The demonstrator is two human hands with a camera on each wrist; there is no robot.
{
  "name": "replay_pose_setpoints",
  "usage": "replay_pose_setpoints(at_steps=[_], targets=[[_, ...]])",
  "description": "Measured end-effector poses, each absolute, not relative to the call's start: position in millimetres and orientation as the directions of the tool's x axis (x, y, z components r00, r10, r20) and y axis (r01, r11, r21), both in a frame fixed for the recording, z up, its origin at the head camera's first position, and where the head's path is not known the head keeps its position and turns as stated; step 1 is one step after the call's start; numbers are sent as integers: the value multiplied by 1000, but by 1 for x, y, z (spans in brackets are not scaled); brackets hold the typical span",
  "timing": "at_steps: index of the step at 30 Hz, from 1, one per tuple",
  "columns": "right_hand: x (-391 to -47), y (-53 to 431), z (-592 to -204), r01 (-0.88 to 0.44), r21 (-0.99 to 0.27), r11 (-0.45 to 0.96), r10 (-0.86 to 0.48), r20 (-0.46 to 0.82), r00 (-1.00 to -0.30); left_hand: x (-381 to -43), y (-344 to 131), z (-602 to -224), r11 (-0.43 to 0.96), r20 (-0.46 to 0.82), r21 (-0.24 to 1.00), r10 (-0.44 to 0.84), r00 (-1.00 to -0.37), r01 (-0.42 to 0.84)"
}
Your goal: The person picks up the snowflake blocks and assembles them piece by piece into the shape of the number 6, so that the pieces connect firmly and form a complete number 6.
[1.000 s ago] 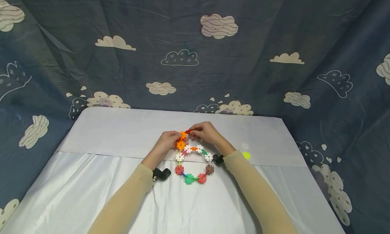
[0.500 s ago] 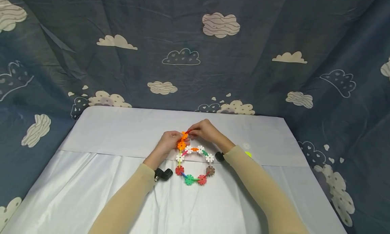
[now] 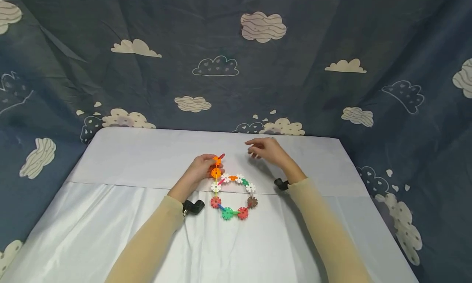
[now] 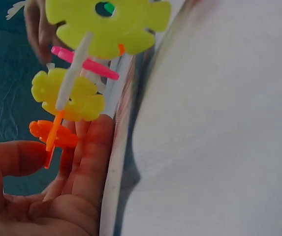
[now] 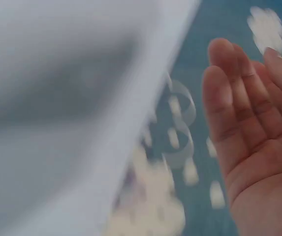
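Observation:
Notched plastic snowflake discs are slotted together into a ring point(image 3: 227, 213) in the head view. From its upper left a short arm of orange discs point(image 3: 216, 173) extends, ending in a red disc point(image 3: 221, 156) seen edge-on. My left hand point(image 3: 200, 167) pinches this arm near its far end. Up close in the left wrist view, thumb and fingers sit at an orange disc point(image 4: 57, 133), with a yellowish disc point(image 4: 74, 93) and a pink one point(image 4: 89, 64) beyond. To the right, my right hand point(image 3: 268, 148) is raised apart from the discs, fingers loose and holding nothing.
A white cloth covers the table point(image 3: 147, 160), with a seam running across it. Dark cloud-patterned fabric point(image 3: 217, 25) hangs behind and at the sides. Small black cameras point(image 3: 193, 207) sit at both wrists.
My right hand has let go of the red disc and moved away to the right. The left hand keeps its pinch. A yellow and a pale disc at right are now hidden behind the right arm.

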State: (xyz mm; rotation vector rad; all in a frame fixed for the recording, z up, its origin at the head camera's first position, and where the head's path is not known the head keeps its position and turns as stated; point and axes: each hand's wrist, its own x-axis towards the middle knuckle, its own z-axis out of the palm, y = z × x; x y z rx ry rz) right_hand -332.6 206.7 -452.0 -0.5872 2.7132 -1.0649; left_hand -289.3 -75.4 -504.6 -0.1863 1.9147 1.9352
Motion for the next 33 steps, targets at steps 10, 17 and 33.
replay_pose_setpoints(at_steps=[10, 17, 33], targets=[[-264, 296, -451, -136, -487, 863, -292, -261, -920, -293, -79, -505, 76, -400, 916, 203, -894, -393], [-233, 294, -476, -145, -422, 895, -257, -223, -940, -291, -77, -504, 63, -362, 932, 227, -904, -358], [-340, 191, -472, 6, -855, 519, -397, -247, -884, -288, -72, -503, 63, -340, 940, 253, -906, -336]])
